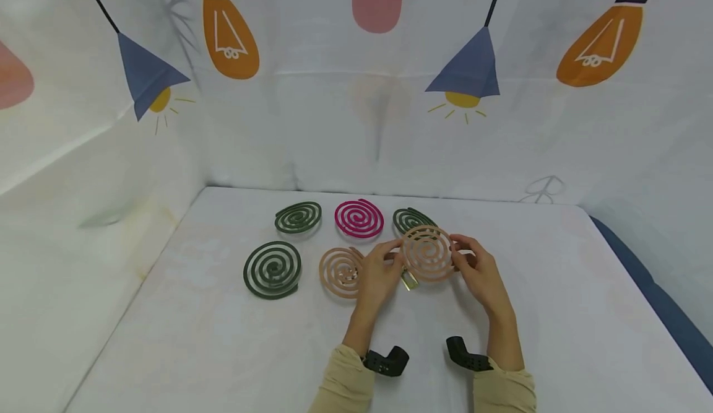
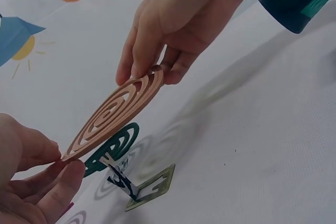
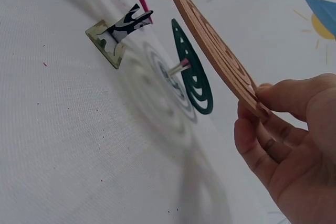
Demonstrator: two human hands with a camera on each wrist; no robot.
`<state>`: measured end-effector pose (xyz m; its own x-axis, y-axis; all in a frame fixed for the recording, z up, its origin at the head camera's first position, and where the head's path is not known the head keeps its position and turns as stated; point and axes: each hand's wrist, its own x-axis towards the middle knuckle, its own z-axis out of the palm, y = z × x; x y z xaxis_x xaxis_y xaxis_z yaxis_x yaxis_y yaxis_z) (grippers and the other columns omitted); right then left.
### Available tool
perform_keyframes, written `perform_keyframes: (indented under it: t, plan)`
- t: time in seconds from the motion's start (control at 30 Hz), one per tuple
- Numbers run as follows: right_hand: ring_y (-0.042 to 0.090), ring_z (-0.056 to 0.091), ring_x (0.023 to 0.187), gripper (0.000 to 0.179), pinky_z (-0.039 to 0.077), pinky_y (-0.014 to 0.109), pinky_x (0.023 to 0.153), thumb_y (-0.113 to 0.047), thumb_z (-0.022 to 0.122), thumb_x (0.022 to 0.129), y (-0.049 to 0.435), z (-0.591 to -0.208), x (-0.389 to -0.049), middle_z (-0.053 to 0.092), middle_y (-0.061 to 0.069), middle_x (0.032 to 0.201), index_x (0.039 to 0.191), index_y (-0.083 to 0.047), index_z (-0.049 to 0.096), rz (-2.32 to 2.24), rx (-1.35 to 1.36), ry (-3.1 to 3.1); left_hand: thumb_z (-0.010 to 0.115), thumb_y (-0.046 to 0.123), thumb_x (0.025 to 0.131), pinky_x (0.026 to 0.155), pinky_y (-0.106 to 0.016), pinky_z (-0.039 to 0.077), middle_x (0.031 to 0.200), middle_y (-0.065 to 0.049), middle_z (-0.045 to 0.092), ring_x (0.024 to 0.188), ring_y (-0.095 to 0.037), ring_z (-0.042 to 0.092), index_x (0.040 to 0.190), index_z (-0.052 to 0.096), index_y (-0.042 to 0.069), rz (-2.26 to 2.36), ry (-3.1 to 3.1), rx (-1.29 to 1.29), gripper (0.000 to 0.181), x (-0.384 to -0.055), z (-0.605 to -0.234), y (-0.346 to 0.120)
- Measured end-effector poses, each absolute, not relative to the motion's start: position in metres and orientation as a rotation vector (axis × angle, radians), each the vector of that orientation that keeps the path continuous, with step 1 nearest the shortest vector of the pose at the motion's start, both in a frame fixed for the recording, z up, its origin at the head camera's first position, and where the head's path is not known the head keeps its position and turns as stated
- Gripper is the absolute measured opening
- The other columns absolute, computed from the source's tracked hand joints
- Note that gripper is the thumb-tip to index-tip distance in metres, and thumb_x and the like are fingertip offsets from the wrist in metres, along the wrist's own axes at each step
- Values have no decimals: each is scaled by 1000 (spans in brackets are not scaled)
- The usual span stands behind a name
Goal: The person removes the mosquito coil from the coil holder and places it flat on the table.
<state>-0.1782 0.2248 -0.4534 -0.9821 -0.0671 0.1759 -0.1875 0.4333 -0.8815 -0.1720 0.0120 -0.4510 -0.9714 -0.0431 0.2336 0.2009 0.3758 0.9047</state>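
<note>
1. Held tan coil, one: a flat spiral, up off the table, tilted, in front of the back-right green coil and partly covering it in the head view.
2. Left hand: thumb and fingers nearly closed, with only the coil's thickness between them; pinches the left edge of the coil.
3. Right hand: a matching pinch on the opposite edge, fingers bent, coil between thumb and fingertips.
4. Metal stand, one: a flat frame with a tab bent up from it, set on the table below the coil, nothing mounted on it (the two wrist views show it apart from the coil).
5. Companion pieces: back-left green coil, pink coil, front-left green coil, and a second tan coil, partly hidden by the left hand.
6. Step in hand, as judged: positioning the coil over its stand, seating not yet done.
7. Next move, as judged: calls for levelling the disc, bringing its centre over the tab and lowering it gently with both pinches even; the thin rings look liable to snap if one edge is forced.
</note>
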Motion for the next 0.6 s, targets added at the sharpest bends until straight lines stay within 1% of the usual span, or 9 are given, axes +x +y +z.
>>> perform_keyframes:
  t: [0.17,0.37,0.6]
  plan:
    - [1,61,82,35,52,23,69,-14,51,97,226,-453,-179,55,14,113,132,-7,50,1571,215,-2564,63,5,85,76,-22,55,111,-10,68,91,-21,70,116,67,6,-1652,-2367,-211,30,-173,-453,14]
    - [-1,60,82,35,52,21,69,-15,51,97,229,-454,-179,55,14,113,132,-8,50,1553,177,-2566,66,8,85,74,-20,54,111,-8,70,90,-19,70,116,67,8,-1613,-2378,-203,31,-173,-455,18]
    - [-1,59,79,34,51,20,66,-13,51,97,234,-455,-178,56,14,110,131,-6,51,1521,152,-2555,62,-4,84,75,-17,53,115,-14,62,93,-24,68,118,63,1,-1753,-2326,-273,35,-168,-454,29]
